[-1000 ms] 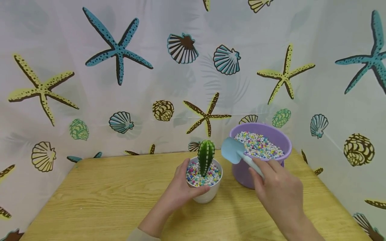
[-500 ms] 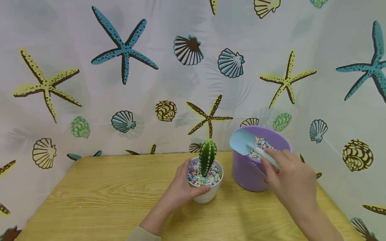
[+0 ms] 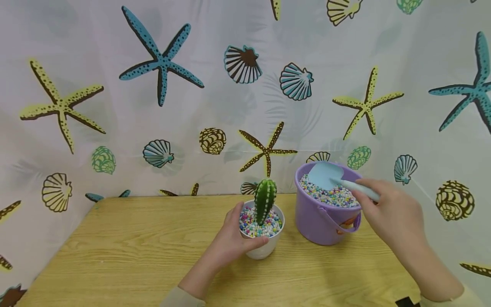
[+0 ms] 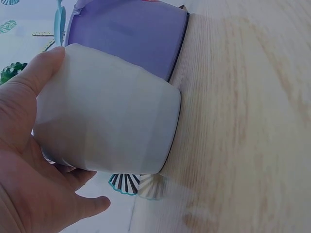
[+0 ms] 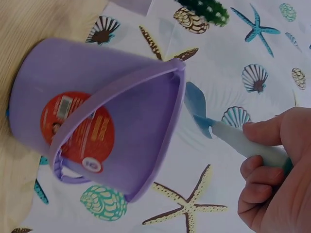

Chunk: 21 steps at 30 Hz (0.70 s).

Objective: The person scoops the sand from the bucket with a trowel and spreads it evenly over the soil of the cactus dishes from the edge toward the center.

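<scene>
My left hand (image 3: 235, 241) grips a white pot (image 3: 264, 248) by its rim and side. A green cactus (image 3: 264, 201) stands upright in it among multicoloured pellets (image 3: 253, 228). My right hand (image 3: 395, 213) holds a light blue toy shovel (image 3: 326, 175) by the handle, its blade over the purple bucket (image 3: 316, 219). More small coloured pellets (image 3: 339, 197) fill much of that bucket. In the right wrist view, thumb and curled fingers wrap the shovel's handle (image 5: 243, 141), and the blade sits just beyond the bucket's rim. The left wrist view shows the white pot (image 4: 112, 111) standing upright on the table.
The wooden table (image 3: 134, 247) extends to the left of the pot. A white curtain (image 3: 192, 102) printed with starfish and shells hangs behind and at both sides. The bucket's handle (image 3: 341, 228) hangs down at its front, beside a red label (image 5: 77, 131).
My right hand has moved to the right, and the shovel's blade has gone from beside the bucket's left rim to over the bucket. My left hand stays on the pot.
</scene>
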Tool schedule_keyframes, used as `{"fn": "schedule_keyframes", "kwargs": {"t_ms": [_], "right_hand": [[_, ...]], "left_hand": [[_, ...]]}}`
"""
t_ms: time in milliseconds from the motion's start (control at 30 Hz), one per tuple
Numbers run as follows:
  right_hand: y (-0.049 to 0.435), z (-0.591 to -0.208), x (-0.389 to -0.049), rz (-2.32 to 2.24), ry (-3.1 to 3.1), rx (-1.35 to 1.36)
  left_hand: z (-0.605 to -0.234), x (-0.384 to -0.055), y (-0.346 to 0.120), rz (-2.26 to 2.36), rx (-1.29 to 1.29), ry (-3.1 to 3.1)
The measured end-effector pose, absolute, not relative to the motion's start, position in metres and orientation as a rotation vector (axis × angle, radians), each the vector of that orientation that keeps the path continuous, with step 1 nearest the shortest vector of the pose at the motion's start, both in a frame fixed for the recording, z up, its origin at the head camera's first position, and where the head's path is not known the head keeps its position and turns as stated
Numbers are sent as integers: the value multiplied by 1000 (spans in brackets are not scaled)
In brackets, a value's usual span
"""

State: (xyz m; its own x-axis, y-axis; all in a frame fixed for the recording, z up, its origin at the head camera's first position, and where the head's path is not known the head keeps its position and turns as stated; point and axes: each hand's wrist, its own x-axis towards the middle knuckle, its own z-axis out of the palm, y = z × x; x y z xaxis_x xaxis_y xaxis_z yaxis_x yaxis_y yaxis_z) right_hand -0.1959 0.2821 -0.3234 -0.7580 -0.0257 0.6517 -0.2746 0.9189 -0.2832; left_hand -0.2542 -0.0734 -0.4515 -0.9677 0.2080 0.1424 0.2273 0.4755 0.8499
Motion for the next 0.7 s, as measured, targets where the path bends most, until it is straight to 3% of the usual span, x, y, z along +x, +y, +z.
{"fn": "schedule_keyframes", "kwargs": {"t_ms": [700], "right_hand": [[319, -310, -218, 597, -2768, 99]], "left_hand": [[-451, -253, -73, -1542, -416, -2684]]}}
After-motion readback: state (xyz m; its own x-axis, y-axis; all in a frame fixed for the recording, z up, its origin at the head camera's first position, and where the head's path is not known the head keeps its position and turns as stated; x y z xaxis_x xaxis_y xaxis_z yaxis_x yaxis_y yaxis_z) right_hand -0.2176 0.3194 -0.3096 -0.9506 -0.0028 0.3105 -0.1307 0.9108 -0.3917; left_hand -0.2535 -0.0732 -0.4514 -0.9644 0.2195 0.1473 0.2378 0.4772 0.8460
